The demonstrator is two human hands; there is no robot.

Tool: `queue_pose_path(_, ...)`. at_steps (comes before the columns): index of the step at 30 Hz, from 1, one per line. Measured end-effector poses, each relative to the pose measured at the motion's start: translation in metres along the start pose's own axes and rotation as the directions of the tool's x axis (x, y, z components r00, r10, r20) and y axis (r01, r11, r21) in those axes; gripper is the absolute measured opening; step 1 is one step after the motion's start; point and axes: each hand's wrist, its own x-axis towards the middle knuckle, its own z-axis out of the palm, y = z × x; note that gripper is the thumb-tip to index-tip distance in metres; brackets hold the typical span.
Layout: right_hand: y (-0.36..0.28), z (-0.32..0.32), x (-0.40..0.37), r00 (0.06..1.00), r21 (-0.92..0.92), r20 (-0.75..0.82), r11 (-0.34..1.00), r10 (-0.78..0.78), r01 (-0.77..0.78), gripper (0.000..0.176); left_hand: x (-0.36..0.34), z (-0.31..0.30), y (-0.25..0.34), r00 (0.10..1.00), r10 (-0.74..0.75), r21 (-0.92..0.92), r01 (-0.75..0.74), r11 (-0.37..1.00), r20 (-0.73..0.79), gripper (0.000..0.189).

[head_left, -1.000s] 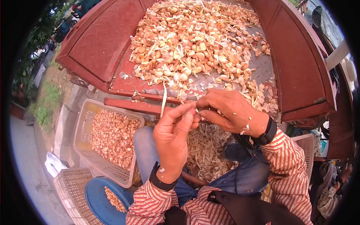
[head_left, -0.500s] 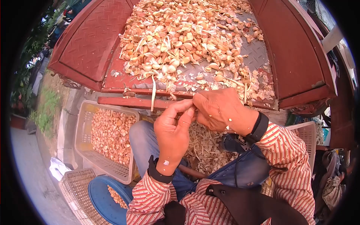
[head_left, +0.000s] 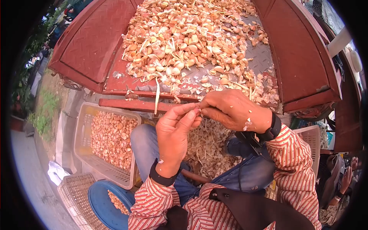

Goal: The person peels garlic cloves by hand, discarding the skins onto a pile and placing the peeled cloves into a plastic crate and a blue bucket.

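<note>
My left hand (head_left: 175, 132) is closed in a pinch, thumb against forefinger, on a small pinkish garlic clove (head_left: 197, 109) that shows only as a sliver. From the other side my right hand (head_left: 237, 112) pinches at the same clove, its thumb and forefinger tips right at it. Both hands are held above my lap, just in front of the red metal truck bed (head_left: 111, 90). On the bed lies a large heap of loose garlic cloves (head_left: 180, 46) mixed with papery skins. Flakes of skin cling to both hands and wrists.
At left stands a plastic crate (head_left: 86, 143) full of cloves, with a blue basin (head_left: 101, 207) and a woven basket (head_left: 74, 191) nearer me. Skins (head_left: 209, 153) cover the ground between my legs. Another crate (head_left: 311, 138) is at right; another person's hand (head_left: 346, 180) shows beyond.
My hands have drawn slightly apart, and the pinkish clove now shows between the fingertips. My right hand has shifted a little to the right. Another person's hand has appeared at lower right.
</note>
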Motion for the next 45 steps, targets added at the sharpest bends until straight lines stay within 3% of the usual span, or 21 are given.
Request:
queue_pose_path(5,0.000,0.007,-0.001,1.000,-0.011,0.011,1.000,0.009,-0.009,0.012,0.000,0.005,-0.001,0.997,0.069,0.188,-0.063,0.980,-0.023,0.020)
queue_pose_path(14,0.013,0.011,-0.013,0.996,0.147,0.014,0.986,0.083,-0.084,0.012,-0.009,0.015,-0.013,0.994,0.105,0.419,-0.092,0.903,-0.009,0.015)
queue_pose_path(16,0.009,0.013,-0.015,0.993,0.060,-0.008,0.992,0.114,-0.114,0.013,-0.011,0.014,-0.019,0.994,0.113,0.457,-0.097,0.884,-0.007,0.015)
queue_pose_path(19,0.005,0.024,-0.018,0.990,-0.078,-0.064,0.989,0.123,-0.128,0.015,-0.012,0.011,-0.027,0.998,0.062,0.283,-0.061,0.957,0.007,0.015)
queue_pose_path(21,0.007,0.029,-0.020,0.989,-0.210,-0.099,0.969,0.112,-0.131,0.017,-0.017,0.007,-0.018,0.999,0.048,0.336,-0.048,0.941,0.008,0.014)
queue_pose_path(23,0.019,0.022,-0.020,0.968,-0.314,-0.119,0.916,0.223,-0.249,0.017,-0.017,-0.010,0.006,0.993,0.103,0.389,-0.074,0.918,-0.053,0.014)
queue_pose_path(24,0.030,0.016,-0.021,0.946,-0.358,-0.168,0.876,0.279,-0.322,0.016,-0.011,-0.034,0.023,0.977,0.188,0.471,-0.117,0.874,-0.105,0.015)
queue_pose_path(25,0.040,0.008,-0.021,0.919,-0.398,-0.217,0.830,0.329,-0.391,0.015,-0.006,-0.064,0.043,0.950,0.245,0.631,-0.070,0.772,-0.195,0.018)
queue_pose_path(27,0.053,-0.012,-0.021,0.915,-0.398,-0.273,0.830,0.298,-0.390,0.012,0.000,-0.148,0.075,0.918,0.284,0.894,0.137,0.426,-0.276,0.026)
queue_pose_path(30,0.065,-0.007,-0.016,0.923,-0.431,-0.259,0.822,0.284,-0.373,0.013,-0.005,-0.192,0.092,0.902,0.422,0.965,0.183,-0.187,-0.090,0.034)
queue_pose_path(33,0.079,0.005,-0.010,0.934,-0.464,-0.144,0.811,0.328,-0.356,0.017,0.010,-0.147,0.083,0.930,0.365,0.996,0.065,-0.060,-0.038,0.036)
queue_pose_path(35,0.080,0.006,-0.008,0.938,-0.443,-0.158,0.827,0.308,-0.347,0.018,0.023,-0.109,0.066,0.910,0.414,0.990,0.030,-0.138,0.030,0.036)
queue_pose_path(37,0.076,0.008,-0.008,0.946,-0.360,-0.190,0.878,0.263,-0.316,0.018,0.034,-0.086,0.052,0.914,0.387,0.986,-0.155,0.066,0.118,0.036)
queue_pose_path(39,0.065,0.007,-0.008,0.968,-0.290,-0.148,0.927,0.202,-0.238,0.018,0.032,-0.034,0.035,0.969,0.220,0.853,-0.205,0.480,0.109,0.033)
queue_pose_path(40,0.056,0.010,-0.008,0.977,-0.263,-0.135,0.945,0.164,-0.195,0.018,0.034,-0.022,0.019,0.966,0.181,0.855,-0.249,0.455,0.185,0.033)
queue_pose_path(42,0.042,0.015,-0.006,0.992,-0.213,-0.103,0.973,0.067,-0.087,0.017,0.040,-0.005,-0.014,0.970,0.082,0.762,-0.231,0.604,0.229,0.032)
queue_pose_path(43,0.035,0.015,-0.007,0.995,-0.192,-0.090,0.980,0.039,-0.056,0.016,0.041,0.002,-0.022,0.977,0.017,0.641,-0.154,0.752,0.215,0.031)
queue_pose_path(45,0.028,0.016,-0.007,0.993,-0.188,-0.119,0.981,0.020,-0.042,0.022,0.041,0.006,-0.024,0.985,-0.035,0.582,-0.071,0.810,0.169,0.027)
